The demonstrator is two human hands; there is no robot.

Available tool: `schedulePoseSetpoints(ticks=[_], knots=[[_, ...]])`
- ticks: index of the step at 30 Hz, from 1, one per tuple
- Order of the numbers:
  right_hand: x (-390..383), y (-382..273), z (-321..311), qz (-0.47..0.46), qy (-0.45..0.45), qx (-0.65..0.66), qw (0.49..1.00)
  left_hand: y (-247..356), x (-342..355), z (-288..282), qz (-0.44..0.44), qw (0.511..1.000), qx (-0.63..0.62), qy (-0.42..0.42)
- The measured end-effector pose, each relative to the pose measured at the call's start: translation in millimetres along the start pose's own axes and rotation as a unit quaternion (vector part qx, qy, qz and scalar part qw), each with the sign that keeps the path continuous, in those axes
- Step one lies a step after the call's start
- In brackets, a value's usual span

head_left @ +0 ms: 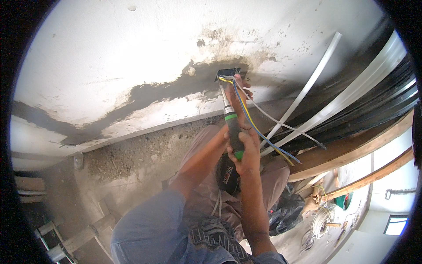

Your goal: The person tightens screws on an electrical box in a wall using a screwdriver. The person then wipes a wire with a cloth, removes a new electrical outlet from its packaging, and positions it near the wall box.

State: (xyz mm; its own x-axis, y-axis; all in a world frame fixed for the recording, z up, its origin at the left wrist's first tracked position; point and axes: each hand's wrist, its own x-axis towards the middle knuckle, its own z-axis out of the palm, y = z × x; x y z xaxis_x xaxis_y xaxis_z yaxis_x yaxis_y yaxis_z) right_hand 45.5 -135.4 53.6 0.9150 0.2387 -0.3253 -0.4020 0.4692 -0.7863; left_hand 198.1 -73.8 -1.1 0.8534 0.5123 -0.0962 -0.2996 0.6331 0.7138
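My right hand [244, 152] grips a black-and-green handled screwdriver [233, 132], whose metal shaft points into a dark box opening [227, 73] in the wall [110, 57]. My left hand [241, 90] reaches up behind the screwdriver to the box's right edge, fingers bent; what they hold is partly hidden by cables. Yellow, blue and grey wires [248, 116] hang out of the box, curving down past both hands. A strip of grey plaster [162, 83] runs along the wall to the box.
White lengths of conduit [316, 70] lean at right beside black sheeting [378, 97] and curved wooden beams [351, 158]. Below lie black plastic [288, 211] and a cable coil [321, 222]. A dusty ledge [123, 158] follows the wall's foot; metal framework [52, 237] is at lower left.
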Motion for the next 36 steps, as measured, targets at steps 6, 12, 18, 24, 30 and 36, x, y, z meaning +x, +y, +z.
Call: schedulePoseSetpoints(ticks=[6,12,18,24,30,36], knots=[[-8,14,20,-0.265,0.094,-0.371,0.885,-17,14,-7,0.076,0.995,-0.070,0.000],[-10,2,22,0.008,0.008,0.195,0.981,-6,12,-13,-0.053,0.984,-0.151,-0.072],[3,0,5,-0.244,-0.001,-0.391,0.887,-32,-6,-48,-0.058,0.982,-0.121,-0.134],[-1,5,8,-0.227,0.018,-0.357,0.906,-2,-34,-94,-0.053,0.987,-0.067,-0.133],[-7,9,8,0.005,0.004,0.195,0.981,77,-45,-81,-0.203,0.969,0.071,-0.122],[2,-7,0,-0.332,-0.032,-0.629,0.702,103,-38,-76,-0.121,0.887,0.364,-0.257]])
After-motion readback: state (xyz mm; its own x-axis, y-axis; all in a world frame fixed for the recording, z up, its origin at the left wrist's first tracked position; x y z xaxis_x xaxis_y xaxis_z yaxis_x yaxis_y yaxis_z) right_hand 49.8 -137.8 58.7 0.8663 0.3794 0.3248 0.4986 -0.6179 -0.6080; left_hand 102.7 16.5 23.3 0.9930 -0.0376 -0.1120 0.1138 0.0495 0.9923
